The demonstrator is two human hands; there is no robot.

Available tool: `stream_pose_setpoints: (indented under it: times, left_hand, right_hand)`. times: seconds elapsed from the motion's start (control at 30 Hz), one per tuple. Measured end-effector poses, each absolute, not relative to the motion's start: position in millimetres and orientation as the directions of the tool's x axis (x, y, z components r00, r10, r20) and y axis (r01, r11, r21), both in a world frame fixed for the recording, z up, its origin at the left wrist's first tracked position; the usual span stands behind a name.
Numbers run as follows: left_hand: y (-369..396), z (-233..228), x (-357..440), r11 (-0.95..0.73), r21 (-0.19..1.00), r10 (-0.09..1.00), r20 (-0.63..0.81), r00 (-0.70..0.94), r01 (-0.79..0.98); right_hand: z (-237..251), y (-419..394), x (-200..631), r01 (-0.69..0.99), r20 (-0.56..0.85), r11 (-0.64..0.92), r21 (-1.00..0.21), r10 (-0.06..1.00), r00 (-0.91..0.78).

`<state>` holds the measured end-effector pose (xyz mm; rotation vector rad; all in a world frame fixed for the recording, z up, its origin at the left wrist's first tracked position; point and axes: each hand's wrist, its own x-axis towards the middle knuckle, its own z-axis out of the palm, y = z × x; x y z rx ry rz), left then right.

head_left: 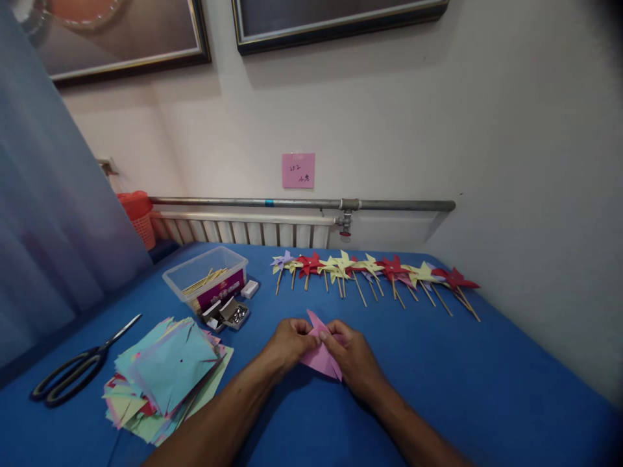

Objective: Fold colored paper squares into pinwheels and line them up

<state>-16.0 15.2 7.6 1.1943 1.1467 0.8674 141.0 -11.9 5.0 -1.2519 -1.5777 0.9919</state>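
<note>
Between my two hands is a pink paper pinwheel, its corners partly folded in and some points sticking out above and below. My left hand pinches its left side, thumb near the middle. On the right side, my right hand grips the paper, with its thumb pressed close to the centre. The fingers behind the sheet are hidden. To the left of my forearm lies a pile of cut coloured paper squares, a light blue one on top with slits and a centre dot.
Finished pinwheels on sticks lie in a row along the back. At the left stand a clear plastic box of sticks and a small open box of metal pins. Black-handled scissors lie far left. A radiator and wall border the blue table.
</note>
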Motion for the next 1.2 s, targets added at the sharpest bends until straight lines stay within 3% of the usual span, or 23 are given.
stream_pose_setpoints:
  times: [0.13,0.37,0.6,0.7,0.93,1.2]
  left_hand:
    - [13.3,7.5,-14.8,0.189,0.981,0.957,-0.192,0.217,0.034]
    - [15.5,14.3,-18.2,0.267,0.953,0.954,-0.241,0.176,-0.143]
    - [18.5,20.3,-23.1,0.288,0.912,0.954,-0.245,0.176,-0.291]
    - [18.5,20.0,-23.1,0.285,0.914,0.955,-0.246,0.164,-0.29]
    - [22.3,6.5,-23.6,0.258,0.937,0.96,-0.223,0.169,-0.234]
    - [18.7,7.7,-17.7,0.186,0.98,0.968,-0.17,0.184,-0.071]
  right_hand:
    - [2.0,-10.2,140.2,0.22,0.126,0.147,-0.964,0.986,-0.108]
    - [1.3,-3.9,144.6,-0.087,0.089,0.089,-0.992,0.996,0.007]
    - [7.2,-9.0,140.1,-0.213,0.037,0.002,-0.977,0.986,-0.163]
    - [8.1,-13.5,138.7,-0.167,0.092,0.061,-0.984,0.979,-0.182]
    - [11.1,-17.6,145.8,0.167,0.219,0.253,-0.953,0.956,-0.198]
    - [11.5,-14.4,142.1,0.169,0.173,0.191,-0.967,0.978,-0.118]
